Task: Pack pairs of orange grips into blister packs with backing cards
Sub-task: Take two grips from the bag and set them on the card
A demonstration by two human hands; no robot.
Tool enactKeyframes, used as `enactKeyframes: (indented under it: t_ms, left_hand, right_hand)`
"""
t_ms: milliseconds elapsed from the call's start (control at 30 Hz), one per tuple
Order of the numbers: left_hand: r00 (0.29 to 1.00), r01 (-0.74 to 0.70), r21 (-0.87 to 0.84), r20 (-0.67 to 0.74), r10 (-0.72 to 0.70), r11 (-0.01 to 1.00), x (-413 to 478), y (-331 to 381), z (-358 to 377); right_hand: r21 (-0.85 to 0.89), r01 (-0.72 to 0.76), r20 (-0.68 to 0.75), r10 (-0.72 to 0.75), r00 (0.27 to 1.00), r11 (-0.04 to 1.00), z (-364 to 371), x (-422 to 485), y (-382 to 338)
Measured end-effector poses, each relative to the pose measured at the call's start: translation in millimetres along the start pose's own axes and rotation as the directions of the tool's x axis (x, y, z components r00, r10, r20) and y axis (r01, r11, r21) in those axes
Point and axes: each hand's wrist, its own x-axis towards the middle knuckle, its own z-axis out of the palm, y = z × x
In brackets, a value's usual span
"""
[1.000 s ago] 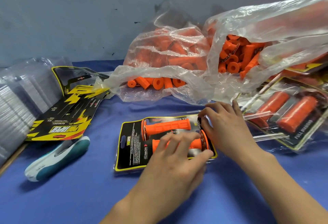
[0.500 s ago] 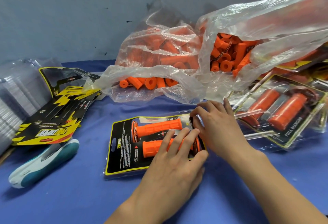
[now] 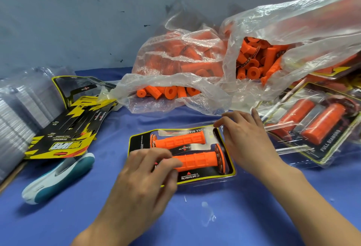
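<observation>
Left hand point(image 3: 148, 169) slid leftward, uncovering the lower grip point(image 3: 197, 161).

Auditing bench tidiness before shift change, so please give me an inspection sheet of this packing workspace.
Surface: blue cloth, small pale scraps near front.
Job's things: blister pack holding two orange grips on its card, centre; bags of loose grips behind; finished packs right; backing cards, empty blisters left.
Clutter: teal-and-white tool, left.
Hands: left hand rests on near grip; right hand at pack's far right edge.
Cables: nothing seen.
Surroundings: grey wall.

Two orange grips point(image 3: 187, 151) lie flat in blister pack point(image 3: 231, 174).
</observation>
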Motion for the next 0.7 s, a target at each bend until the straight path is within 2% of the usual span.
enactKeyframes:
  t_ms: [100, 200, 333, 500, 700]
  left_hand:
    - [0.995, 0.029, 0.007, 0.093, -0.029, 1.000, -13, -16, -7]
    - [0.985, -0.038, 0.009, 0.168, 0.036, 0.999, -20, -19, -7]
    - [0.972, -0.069, 0.078, 0.229, 0.050, 0.995, -22, -12, -6]
    - [0.969, -0.127, 0.106, 0.226, 0.101, 0.986, -8, 7, 2]
    - [0.967, -0.110, 0.111, 0.243, 0.080, 0.988, -1, 19, 10]
  right_hand:
    - [0.005, -0.004, -0.015, 0.004, 1.000, 1.000, 0, -1, 0]
    - [0.012, 0.000, -0.036, 0.001, 0.999, 1.000, 0, -2, -1]
    - [0.004, -0.005, -0.029, 0.005, 1.000, 1.000, 2, -1, -2]
    - [-0.003, -0.004, -0.046, 0.004, 0.999, 1.000, 4, -1, -3]
    - [-0.010, 0.006, -0.058, -0.007, 0.998, 1.000, 4, -1, -3]
